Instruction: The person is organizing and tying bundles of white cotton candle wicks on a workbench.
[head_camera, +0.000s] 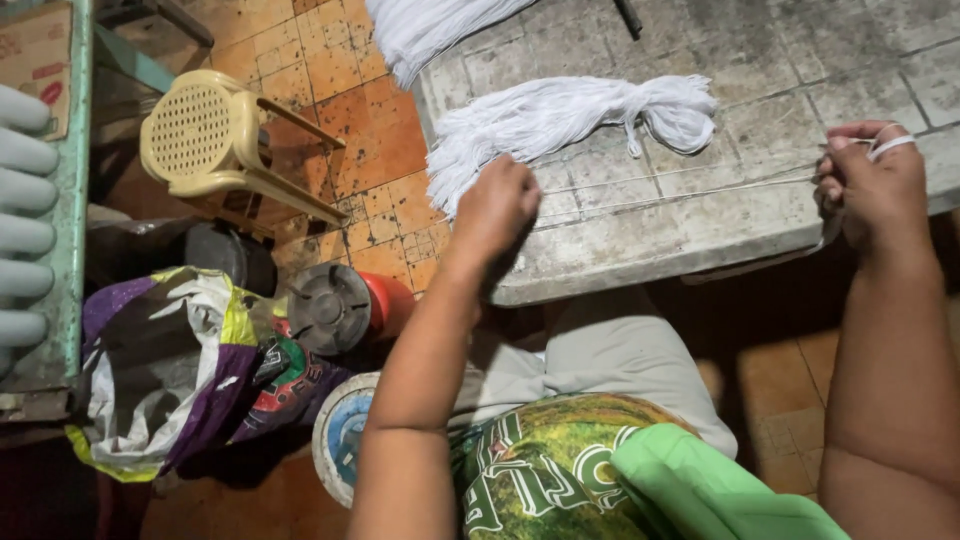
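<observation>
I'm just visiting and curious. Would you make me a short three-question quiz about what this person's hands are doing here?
1. True or false: the white strands stretch taut between the left hand and the right hand.
2. What lies on the grey table just beyond the hands? A) a loose bundle of white string B) a red bucket C) scissors
3. Fill in: white string is looped around a finger of the ___ hand.

Key: 1 true; 2 A; 3 right.
</observation>
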